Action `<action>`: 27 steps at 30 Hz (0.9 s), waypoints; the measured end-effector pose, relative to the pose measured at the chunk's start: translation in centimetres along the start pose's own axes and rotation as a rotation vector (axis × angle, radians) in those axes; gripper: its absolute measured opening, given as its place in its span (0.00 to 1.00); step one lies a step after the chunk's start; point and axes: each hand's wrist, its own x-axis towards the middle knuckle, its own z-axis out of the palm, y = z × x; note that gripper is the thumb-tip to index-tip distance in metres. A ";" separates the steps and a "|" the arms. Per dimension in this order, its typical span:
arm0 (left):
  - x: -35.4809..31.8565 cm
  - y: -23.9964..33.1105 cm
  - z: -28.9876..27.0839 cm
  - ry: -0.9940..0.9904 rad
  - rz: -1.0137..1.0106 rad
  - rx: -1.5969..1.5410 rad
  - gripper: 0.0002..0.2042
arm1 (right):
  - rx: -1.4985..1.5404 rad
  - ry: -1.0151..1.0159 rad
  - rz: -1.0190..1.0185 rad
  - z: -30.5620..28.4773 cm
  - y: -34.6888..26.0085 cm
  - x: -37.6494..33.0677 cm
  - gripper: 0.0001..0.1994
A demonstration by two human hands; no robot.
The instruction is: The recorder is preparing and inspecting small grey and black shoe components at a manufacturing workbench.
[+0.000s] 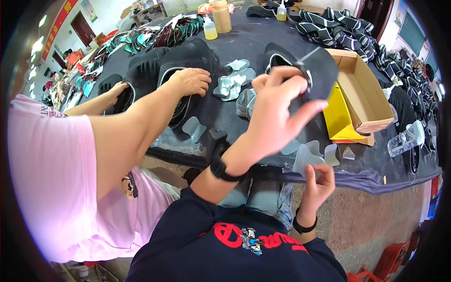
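Note:
My left hand is raised over the table, its fingers closed on the edge of a black shoe upper with a pale strip across it. That upper is blurred by motion. Lower and to the right, at the table's front edge, my right hand has thumb and fingers together at a translucent plastic piece. More curved translucent pieces lie beside it. Behind my left hand another black upper rests on the table. Stacked clear pieces sit partly hidden by that hand.
At my left, a person in pink has a hand on black shoe uppers. An open cardboard box with a yellow side stands to the right, near a clear plastic cup. Piled uppers and a yellow-liquid bottle lie farther back.

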 end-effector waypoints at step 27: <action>-17.7 3.4 -4.0 0.065 -1.342 -0.890 0.06 | 0.300 -0.376 0.438 2.6 -2.7 -4.2 0.09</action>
